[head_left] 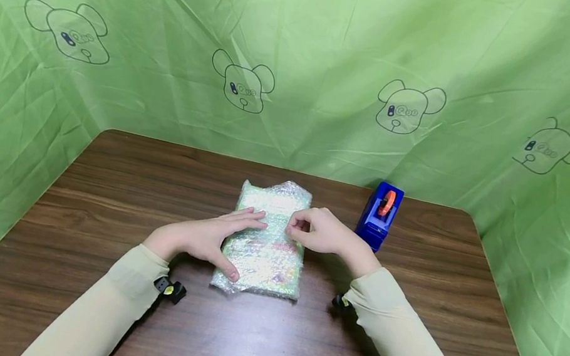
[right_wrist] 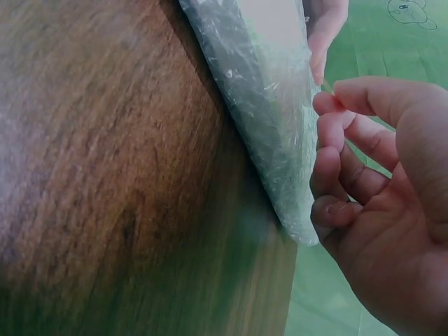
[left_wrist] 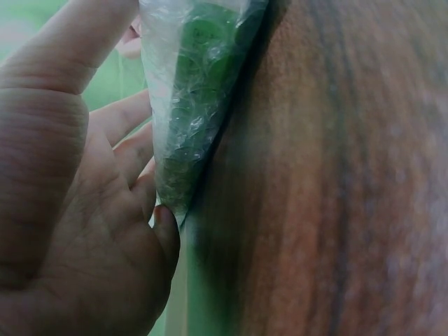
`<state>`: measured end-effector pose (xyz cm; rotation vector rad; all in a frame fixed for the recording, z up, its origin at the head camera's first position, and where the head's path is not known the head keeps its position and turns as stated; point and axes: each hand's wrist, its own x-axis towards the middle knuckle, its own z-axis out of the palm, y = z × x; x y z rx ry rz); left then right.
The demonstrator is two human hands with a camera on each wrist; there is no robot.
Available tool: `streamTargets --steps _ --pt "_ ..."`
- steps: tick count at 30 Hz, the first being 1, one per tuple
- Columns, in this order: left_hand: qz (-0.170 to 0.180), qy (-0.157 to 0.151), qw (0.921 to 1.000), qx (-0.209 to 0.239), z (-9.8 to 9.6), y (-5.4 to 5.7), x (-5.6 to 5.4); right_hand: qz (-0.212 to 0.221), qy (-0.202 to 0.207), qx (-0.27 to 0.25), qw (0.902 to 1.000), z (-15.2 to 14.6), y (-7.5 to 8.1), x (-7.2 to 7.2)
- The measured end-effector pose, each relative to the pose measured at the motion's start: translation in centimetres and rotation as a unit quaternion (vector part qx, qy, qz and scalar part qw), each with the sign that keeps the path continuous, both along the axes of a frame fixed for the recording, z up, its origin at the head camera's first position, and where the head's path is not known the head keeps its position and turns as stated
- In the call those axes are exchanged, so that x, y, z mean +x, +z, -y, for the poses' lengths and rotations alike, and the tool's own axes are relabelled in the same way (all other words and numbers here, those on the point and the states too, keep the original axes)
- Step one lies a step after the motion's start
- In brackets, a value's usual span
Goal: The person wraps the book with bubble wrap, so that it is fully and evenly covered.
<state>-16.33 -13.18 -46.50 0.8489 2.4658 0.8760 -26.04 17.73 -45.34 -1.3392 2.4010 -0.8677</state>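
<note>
A flat rectangular, book-like item wrapped in bubble wrap [head_left: 265, 257] lies on the table, coloured print showing faintly through the plastic. My left hand [head_left: 206, 237] rests along its left side, fingers spread over the top and thumb at the lower left. In the left wrist view the left hand [left_wrist: 91, 210] sits beside the wrap's edge. My right hand [head_left: 324, 231] is at the package's right side, fingers curled. Thumb and forefinger of the right hand [right_wrist: 385, 182] meet on a thin pale sliver over the wrap; I cannot tell whether it is tape or plastic edge.
A blue tape dispenser [head_left: 372, 230] with an orange roll core stands at the table's back right, just beyond the right forearm. The brown wooden table [head_left: 105, 191] is enclosed by green fabric [head_left: 321, 38] printed with mouse-like faces.
</note>
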Motion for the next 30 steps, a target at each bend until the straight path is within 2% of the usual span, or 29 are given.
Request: streamTargets --steps 8,16,23,30 --pt "0.0 -0.001 1.0 0.004 0.0 0.2 0.0 -0.011 -0.007 0.021 0.9997 0.6 -0.4 -0.3" --pt "0.0 0.0 1.0 0.003 0.1 0.2 0.0 -0.006 -0.035 0.046 0.9983 1.4 0.1 0.1" --pt "0.003 0.001 1.0 0.002 0.1 0.1 0.0 0.005 -0.078 0.104 0.9915 1.9 0.8 0.5" --pt "0.006 0.002 1.0 0.003 0.1 0.1 0.1 -0.001 -0.099 0.147 0.9842 2.2 1.1 0.5"
